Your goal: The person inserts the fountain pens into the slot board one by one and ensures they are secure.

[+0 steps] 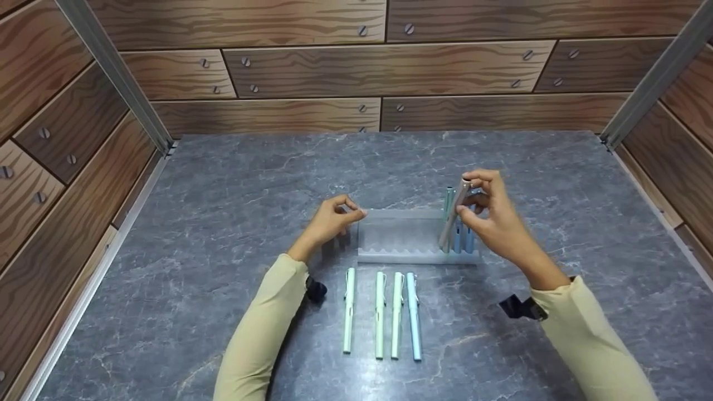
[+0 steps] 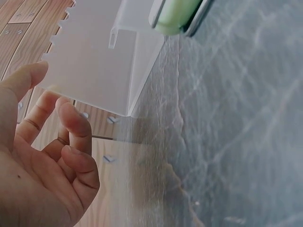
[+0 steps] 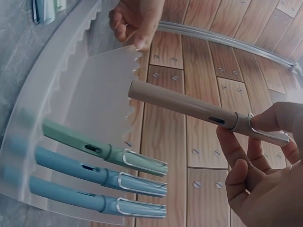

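Note:
A clear frosted pen rack with a notched top edge stands on the table. My left hand pinches its upper left corner between thumb and index finger. Thumb and fingers of my right hand hold a taupe fountain pen near its clipped cap. In the right wrist view that pen is raised off the rack's floor, its lower end by the notched edge. Beside it, a green pen and two blue pens lean in the rack's right-hand slots, clips outward.
In front of the rack, three light green pens and a light blue pen lie side by side on the grey marbled table. Wood-patterned panels wall the table at the back and sides.

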A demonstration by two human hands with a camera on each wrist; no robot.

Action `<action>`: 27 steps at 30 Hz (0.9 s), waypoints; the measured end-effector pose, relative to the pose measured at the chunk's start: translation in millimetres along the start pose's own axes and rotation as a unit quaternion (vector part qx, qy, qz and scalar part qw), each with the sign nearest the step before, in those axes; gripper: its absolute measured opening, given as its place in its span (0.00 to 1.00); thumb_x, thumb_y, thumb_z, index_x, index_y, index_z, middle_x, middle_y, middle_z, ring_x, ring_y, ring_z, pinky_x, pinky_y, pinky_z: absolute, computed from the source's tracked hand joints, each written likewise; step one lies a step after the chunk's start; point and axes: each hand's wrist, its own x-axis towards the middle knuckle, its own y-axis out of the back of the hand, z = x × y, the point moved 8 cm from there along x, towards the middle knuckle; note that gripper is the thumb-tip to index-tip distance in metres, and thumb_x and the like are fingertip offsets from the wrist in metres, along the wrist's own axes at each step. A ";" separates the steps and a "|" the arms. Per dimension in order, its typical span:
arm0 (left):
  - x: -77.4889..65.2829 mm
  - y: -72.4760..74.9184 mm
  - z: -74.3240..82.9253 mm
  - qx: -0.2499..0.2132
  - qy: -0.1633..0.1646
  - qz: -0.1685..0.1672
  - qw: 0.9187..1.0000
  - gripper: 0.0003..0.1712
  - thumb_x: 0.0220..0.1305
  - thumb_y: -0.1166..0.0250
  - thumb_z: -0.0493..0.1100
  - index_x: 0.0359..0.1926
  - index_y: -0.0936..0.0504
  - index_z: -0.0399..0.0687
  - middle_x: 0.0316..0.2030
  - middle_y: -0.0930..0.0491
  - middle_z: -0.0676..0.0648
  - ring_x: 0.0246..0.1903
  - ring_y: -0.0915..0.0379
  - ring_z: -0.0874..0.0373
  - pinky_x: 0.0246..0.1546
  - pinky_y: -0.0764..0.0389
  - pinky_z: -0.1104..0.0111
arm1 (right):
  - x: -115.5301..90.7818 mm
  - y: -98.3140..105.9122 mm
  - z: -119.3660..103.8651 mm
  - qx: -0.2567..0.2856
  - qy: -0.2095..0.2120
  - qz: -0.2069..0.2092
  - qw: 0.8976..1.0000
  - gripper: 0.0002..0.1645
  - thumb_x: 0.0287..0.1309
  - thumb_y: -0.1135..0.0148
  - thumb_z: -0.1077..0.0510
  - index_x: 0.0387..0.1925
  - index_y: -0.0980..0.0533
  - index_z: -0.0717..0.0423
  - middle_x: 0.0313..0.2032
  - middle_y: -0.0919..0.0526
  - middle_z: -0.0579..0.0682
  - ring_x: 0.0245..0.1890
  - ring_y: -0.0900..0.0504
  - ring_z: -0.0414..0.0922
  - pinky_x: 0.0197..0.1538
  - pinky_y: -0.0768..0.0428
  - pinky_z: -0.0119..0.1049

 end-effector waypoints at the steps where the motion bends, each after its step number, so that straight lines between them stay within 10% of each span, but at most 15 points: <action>1: 0.1 0.0 0.1 0.001 -0.001 0.001 1.000 0.09 0.60 0.32 0.48 0.34 0.21 0.49 0.20 0.27 0.49 0.15 0.36 0.63 0.21 0.29 0.68 | 0.0 -0.8 1.4 -0.003 0.002 0.001 1.000 0.28 0.59 0.47 0.77 0.58 0.42 0.64 0.43 0.30 0.56 0.37 0.22 0.32 0.36 0.30 0.26; 12: -0.2 0.0 0.7 0.002 -0.004 0.001 1.000 0.11 0.59 0.31 0.49 0.34 0.21 0.49 0.21 0.26 0.48 0.15 0.36 0.62 0.22 0.28 0.67 | -2.3 -7.4 18.2 -0.042 -0.029 -0.001 0.999 0.28 0.58 0.44 0.76 0.58 0.40 0.62 0.47 0.28 0.59 0.39 0.22 0.31 0.36 0.26 0.25; 27: -0.5 -0.1 0.6 -0.003 -0.007 -0.002 1.000 0.09 0.60 0.32 0.48 0.34 0.22 0.49 0.20 0.27 0.47 0.14 0.37 0.63 0.21 0.29 0.68 | -5.5 -19.9 34.0 -0.067 -0.049 -0.018 0.996 0.27 0.60 0.43 0.73 0.58 0.39 0.60 0.51 0.30 0.64 0.43 0.18 0.56 0.35 0.26 0.27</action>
